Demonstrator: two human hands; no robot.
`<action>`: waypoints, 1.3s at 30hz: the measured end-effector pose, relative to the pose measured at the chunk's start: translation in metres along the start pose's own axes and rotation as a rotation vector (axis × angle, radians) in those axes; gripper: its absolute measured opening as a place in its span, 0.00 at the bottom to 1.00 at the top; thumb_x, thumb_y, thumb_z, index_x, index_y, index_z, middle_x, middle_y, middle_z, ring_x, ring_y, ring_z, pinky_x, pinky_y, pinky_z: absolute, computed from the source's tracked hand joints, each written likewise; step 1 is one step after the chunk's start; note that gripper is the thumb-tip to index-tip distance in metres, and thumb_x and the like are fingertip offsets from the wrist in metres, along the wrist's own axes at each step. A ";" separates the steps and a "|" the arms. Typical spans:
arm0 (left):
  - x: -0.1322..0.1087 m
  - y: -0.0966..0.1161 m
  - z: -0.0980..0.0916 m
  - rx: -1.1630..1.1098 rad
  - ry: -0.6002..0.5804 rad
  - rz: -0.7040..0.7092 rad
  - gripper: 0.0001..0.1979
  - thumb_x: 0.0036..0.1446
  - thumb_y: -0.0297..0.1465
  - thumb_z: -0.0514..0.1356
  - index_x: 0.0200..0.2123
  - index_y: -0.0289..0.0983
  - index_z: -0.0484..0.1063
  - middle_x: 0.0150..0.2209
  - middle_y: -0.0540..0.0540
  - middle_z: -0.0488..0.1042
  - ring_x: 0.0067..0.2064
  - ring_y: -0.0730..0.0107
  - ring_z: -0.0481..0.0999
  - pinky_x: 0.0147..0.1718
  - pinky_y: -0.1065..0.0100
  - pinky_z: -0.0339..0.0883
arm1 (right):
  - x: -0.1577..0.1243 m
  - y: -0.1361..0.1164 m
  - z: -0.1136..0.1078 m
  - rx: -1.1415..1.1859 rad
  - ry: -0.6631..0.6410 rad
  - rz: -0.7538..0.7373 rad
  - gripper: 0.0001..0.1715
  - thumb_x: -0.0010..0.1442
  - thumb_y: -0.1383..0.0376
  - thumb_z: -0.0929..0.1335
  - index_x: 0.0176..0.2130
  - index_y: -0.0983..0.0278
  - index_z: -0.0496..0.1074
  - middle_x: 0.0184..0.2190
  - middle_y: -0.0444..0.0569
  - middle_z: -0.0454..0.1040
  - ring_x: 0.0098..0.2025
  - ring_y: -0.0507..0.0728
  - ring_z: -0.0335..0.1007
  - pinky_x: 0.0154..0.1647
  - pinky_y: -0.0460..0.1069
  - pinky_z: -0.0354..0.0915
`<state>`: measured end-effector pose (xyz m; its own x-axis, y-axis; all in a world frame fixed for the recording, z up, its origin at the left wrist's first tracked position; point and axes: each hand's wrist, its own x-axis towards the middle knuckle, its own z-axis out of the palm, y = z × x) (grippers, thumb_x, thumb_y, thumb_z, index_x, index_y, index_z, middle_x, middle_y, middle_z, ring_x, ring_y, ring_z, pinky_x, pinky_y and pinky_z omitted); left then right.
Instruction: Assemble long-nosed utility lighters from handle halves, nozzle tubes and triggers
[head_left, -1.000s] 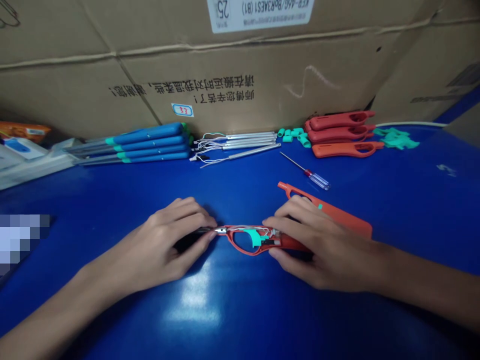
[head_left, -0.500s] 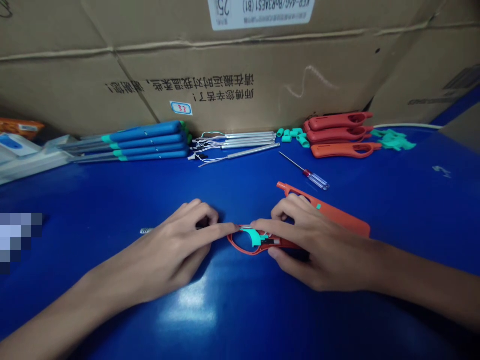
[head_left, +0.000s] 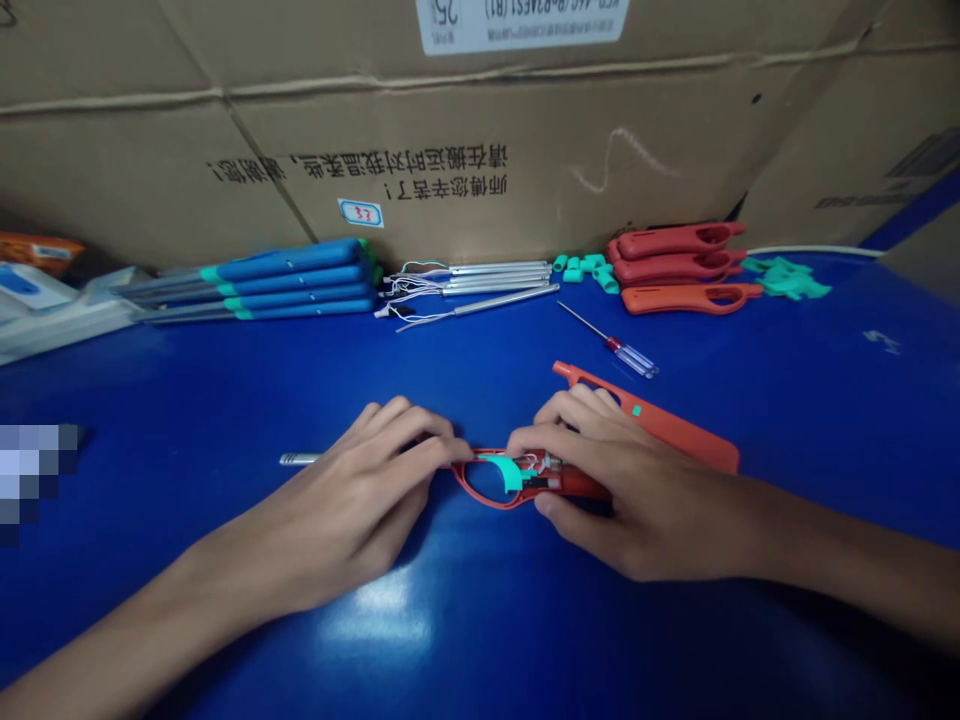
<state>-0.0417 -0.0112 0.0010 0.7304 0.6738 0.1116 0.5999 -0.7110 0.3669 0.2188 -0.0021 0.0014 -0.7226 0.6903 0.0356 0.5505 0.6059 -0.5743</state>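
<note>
Reaching inward from both sides in the head view, the person's two hands meet at an orange half shell lying open side up between them. Its long axis runs from the left hand to the right hand, with the narrow end and looped opening toward the left hand and the wider body under the right. Both hands are at it: the right hand spans the body, index finger along the far edge and thumb at the near edge, so it looks clamped across the shell. The left hand has its index fingertip on the shell's narrow end; its lower fingers are hidden, so I cannot tell whether they are closed on anything. Out past the far side of the left hand, on its left, pokes the tip of a silver tube, roughly in line with the shell; the stretch beneath the hand is covered.

Between the two hands, a green trigger sits in the shell at the loop, with thin white wires by the right index fingertip. Just behind the right hand lies another orange shell piece, slanting, and farther beyond that hand a screwdriver.
</note>
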 end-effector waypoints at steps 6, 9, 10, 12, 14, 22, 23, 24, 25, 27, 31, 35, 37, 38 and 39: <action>0.002 0.002 0.005 0.002 0.048 -0.038 0.12 0.66 0.26 0.51 0.50 0.41 0.67 0.47 0.45 0.69 0.48 0.63 0.67 0.50 0.56 0.61 | -0.001 0.003 0.004 0.005 0.022 -0.029 0.15 0.61 0.67 0.64 0.48 0.59 0.69 0.41 0.47 0.68 0.44 0.57 0.62 0.49 0.57 0.59; 0.003 0.002 0.007 0.018 0.069 -0.040 0.10 0.65 0.29 0.54 0.49 0.41 0.67 0.47 0.45 0.70 0.48 0.63 0.68 0.51 0.54 0.60 | -0.001 0.005 0.007 0.032 0.075 -0.074 0.16 0.60 0.68 0.65 0.49 0.61 0.68 0.43 0.48 0.69 0.45 0.56 0.62 0.50 0.56 0.58; 0.003 0.003 0.007 0.024 0.071 -0.037 0.10 0.65 0.29 0.54 0.49 0.41 0.67 0.47 0.45 0.70 0.48 0.63 0.68 0.51 0.54 0.60 | -0.002 0.006 0.008 0.039 0.091 -0.086 0.17 0.59 0.68 0.66 0.49 0.62 0.67 0.43 0.47 0.69 0.45 0.56 0.63 0.50 0.55 0.59; 0.004 0.003 0.007 0.033 0.078 -0.035 0.09 0.64 0.30 0.55 0.48 0.41 0.68 0.46 0.45 0.71 0.48 0.63 0.68 0.50 0.54 0.61 | -0.002 0.007 0.009 0.046 0.111 -0.101 0.18 0.58 0.69 0.66 0.49 0.62 0.67 0.43 0.47 0.69 0.45 0.55 0.63 0.50 0.54 0.59; 0.004 0.003 0.008 0.034 0.083 -0.039 0.10 0.63 0.31 0.57 0.48 0.40 0.68 0.46 0.45 0.71 0.47 0.63 0.69 0.50 0.55 0.62 | -0.003 0.007 0.010 0.044 0.119 -0.103 0.18 0.58 0.68 0.66 0.49 0.62 0.68 0.43 0.47 0.70 0.45 0.55 0.63 0.50 0.55 0.59; 0.004 0.003 0.008 0.015 0.113 -0.022 0.09 0.62 0.32 0.58 0.46 0.39 0.70 0.45 0.45 0.71 0.47 0.64 0.70 0.49 0.58 0.64 | -0.002 0.008 0.011 0.017 0.146 -0.120 0.14 0.59 0.68 0.66 0.47 0.64 0.69 0.41 0.48 0.71 0.44 0.56 0.64 0.50 0.54 0.61; 0.005 0.003 0.008 0.018 0.101 -0.029 0.09 0.62 0.32 0.58 0.46 0.39 0.70 0.45 0.45 0.71 0.47 0.64 0.70 0.49 0.58 0.64 | -0.002 0.009 0.011 0.010 0.148 -0.122 0.14 0.59 0.68 0.66 0.47 0.64 0.69 0.41 0.49 0.71 0.44 0.56 0.64 0.50 0.55 0.61; 0.005 0.003 0.008 0.022 0.091 -0.036 0.10 0.63 0.32 0.58 0.46 0.39 0.70 0.45 0.45 0.71 0.47 0.63 0.69 0.49 0.58 0.64 | -0.002 0.009 0.011 0.005 0.147 -0.122 0.14 0.60 0.68 0.65 0.47 0.64 0.69 0.41 0.49 0.71 0.44 0.56 0.63 0.50 0.55 0.61; 0.005 0.003 0.007 0.026 0.085 -0.038 0.10 0.63 0.33 0.58 0.47 0.39 0.70 0.45 0.45 0.71 0.47 0.63 0.69 0.48 0.58 0.64 | -0.002 0.009 0.011 -0.001 0.141 -0.121 0.15 0.60 0.68 0.65 0.48 0.63 0.69 0.41 0.49 0.70 0.44 0.56 0.63 0.51 0.55 0.60; 0.005 0.003 0.007 0.032 0.083 -0.036 0.09 0.63 0.33 0.58 0.46 0.39 0.70 0.45 0.45 0.71 0.47 0.63 0.69 0.48 0.58 0.64 | -0.002 0.008 0.010 -0.014 0.121 -0.115 0.15 0.60 0.68 0.65 0.49 0.63 0.69 0.42 0.49 0.70 0.45 0.56 0.63 0.52 0.55 0.60; 0.005 0.003 0.007 0.033 0.087 -0.032 0.09 0.63 0.33 0.58 0.46 0.38 0.70 0.45 0.44 0.72 0.47 0.63 0.70 0.47 0.58 0.64 | -0.003 0.006 0.009 -0.032 0.097 -0.102 0.16 0.61 0.67 0.64 0.49 0.62 0.70 0.43 0.49 0.70 0.46 0.56 0.63 0.52 0.55 0.60; 0.005 0.003 0.006 0.040 0.088 -0.035 0.10 0.63 0.33 0.58 0.46 0.39 0.70 0.45 0.45 0.73 0.48 0.63 0.70 0.48 0.58 0.63 | -0.002 0.005 0.009 -0.019 0.097 -0.103 0.14 0.62 0.66 0.64 0.48 0.62 0.70 0.42 0.49 0.70 0.46 0.56 0.63 0.52 0.55 0.60; 0.005 0.003 0.006 0.049 0.088 -0.037 0.11 0.63 0.33 0.58 0.48 0.39 0.70 0.46 0.45 0.73 0.48 0.63 0.70 0.49 0.58 0.63 | -0.002 0.006 0.009 -0.015 0.099 -0.105 0.15 0.62 0.65 0.64 0.49 0.63 0.70 0.43 0.49 0.70 0.46 0.56 0.63 0.52 0.55 0.60; 0.005 0.002 0.006 0.054 0.088 -0.036 0.12 0.63 0.33 0.58 0.49 0.40 0.69 0.46 0.45 0.73 0.49 0.62 0.70 0.49 0.58 0.63 | -0.002 0.006 0.009 -0.014 0.100 -0.106 0.15 0.62 0.66 0.65 0.49 0.63 0.70 0.43 0.49 0.70 0.46 0.56 0.63 0.52 0.55 0.60; 0.005 0.002 0.006 0.060 0.088 -0.032 0.14 0.63 0.33 0.58 0.51 0.40 0.69 0.47 0.45 0.73 0.49 0.62 0.70 0.50 0.58 0.63 | -0.002 0.006 0.009 -0.013 0.099 -0.105 0.15 0.62 0.66 0.65 0.49 0.63 0.70 0.43 0.49 0.70 0.46 0.56 0.63 0.52 0.55 0.60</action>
<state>-0.0348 -0.0108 -0.0032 0.6804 0.7098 0.1822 0.6429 -0.6975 0.3163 0.2199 -0.0033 -0.0095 -0.7323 0.6578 0.1762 0.4797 0.6819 -0.5522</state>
